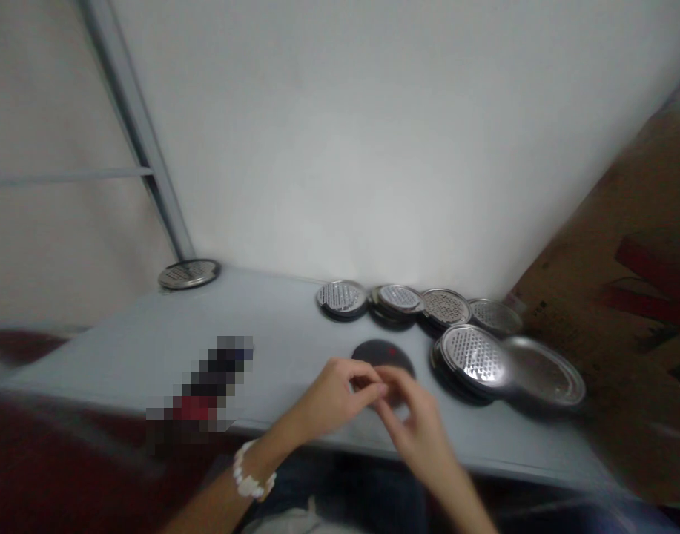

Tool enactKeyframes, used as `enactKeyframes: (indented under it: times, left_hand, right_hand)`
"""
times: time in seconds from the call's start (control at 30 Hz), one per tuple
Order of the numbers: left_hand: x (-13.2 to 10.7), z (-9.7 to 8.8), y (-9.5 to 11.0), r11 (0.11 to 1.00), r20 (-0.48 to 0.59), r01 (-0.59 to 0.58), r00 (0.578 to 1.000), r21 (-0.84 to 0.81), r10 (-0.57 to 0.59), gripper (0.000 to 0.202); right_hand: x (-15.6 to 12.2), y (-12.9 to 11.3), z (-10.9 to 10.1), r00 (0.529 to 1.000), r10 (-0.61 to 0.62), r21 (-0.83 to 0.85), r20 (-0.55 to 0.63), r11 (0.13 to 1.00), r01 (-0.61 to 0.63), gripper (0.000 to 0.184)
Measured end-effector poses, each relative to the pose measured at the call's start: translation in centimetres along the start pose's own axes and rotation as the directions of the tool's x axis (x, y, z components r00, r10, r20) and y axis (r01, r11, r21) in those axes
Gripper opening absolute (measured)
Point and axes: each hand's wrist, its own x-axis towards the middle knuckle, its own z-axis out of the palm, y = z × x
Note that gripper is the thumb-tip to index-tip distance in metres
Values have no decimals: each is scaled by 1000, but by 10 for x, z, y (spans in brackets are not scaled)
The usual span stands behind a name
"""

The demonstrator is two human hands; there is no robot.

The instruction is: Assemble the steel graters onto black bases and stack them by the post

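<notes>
My left hand [340, 393] and my right hand [411, 423] meet at the fingertips in front of a dark round disc [383, 353] with a small red mark. The disc lies on a pale grey table [150, 356], and my fingers hide its near edge. Blur hides whether my fingers pinch anything. Just right of my right hand sits a stack of round grater-like metal discs [473, 358], overlapping a smooth steel dish [544, 371]. A white beaded bracelet [252, 472] circles my left wrist.
Several perforated metal discs [398, 299] stand in a row along the wall, and another [189, 273] lies at the far left corner. A pixelated upright object [206, 382] stands on the table. A cardboard box [623, 297] leans at the right.
</notes>
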Motion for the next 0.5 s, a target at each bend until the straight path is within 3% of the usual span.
enactKeyframes:
  times: [0.23, 0.5]
  left_hand:
    - [-1, -5, 4, 996, -51, -50, 997, 77, 54, 15]
    - [0, -14, -2, 983, -87, -125, 987, 131, 137, 10]
  right_hand:
    - [1, 2, -9, 998, 34, -99, -51, 994, -39, 14]
    - [2, -4, -16, 998, -18, -166, -59, 986, 8, 13]
